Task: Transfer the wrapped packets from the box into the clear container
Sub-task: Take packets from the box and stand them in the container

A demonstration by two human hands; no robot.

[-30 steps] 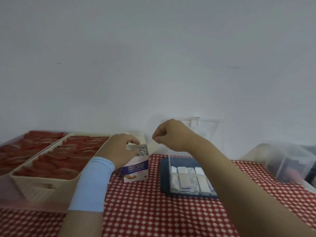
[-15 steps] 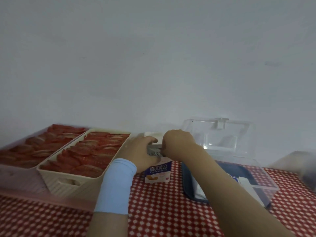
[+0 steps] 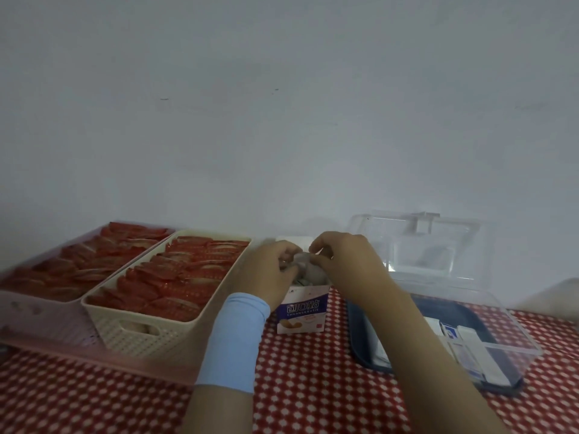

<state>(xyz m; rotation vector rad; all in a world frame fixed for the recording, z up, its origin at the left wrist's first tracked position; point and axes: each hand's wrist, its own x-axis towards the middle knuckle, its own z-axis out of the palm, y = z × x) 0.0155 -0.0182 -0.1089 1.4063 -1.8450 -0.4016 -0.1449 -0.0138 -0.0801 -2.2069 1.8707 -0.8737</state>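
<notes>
Red packets (image 3: 175,277) are lying packed in a pink plastic tray (image 3: 47,327) and a cream woven basket (image 3: 141,333) at the left, on the red-and-white checked cloth (image 3: 313,386). Right of them the left hand (image 3: 272,274), in a pale blue sleeve (image 3: 233,339), is curling round the top of the small white-and-purple cardboard box (image 3: 302,311), while the right hand (image 3: 347,264) is pinching the silvery wrapped packets (image 3: 308,270) bunched at its mouth. The pick seems to be under way. Next, those packets are needing a clean lift and a carry rightward into the clear plastic container (image 3: 529,361), standing open near the box with white packets (image 3: 470,343) lying inside.
</notes>
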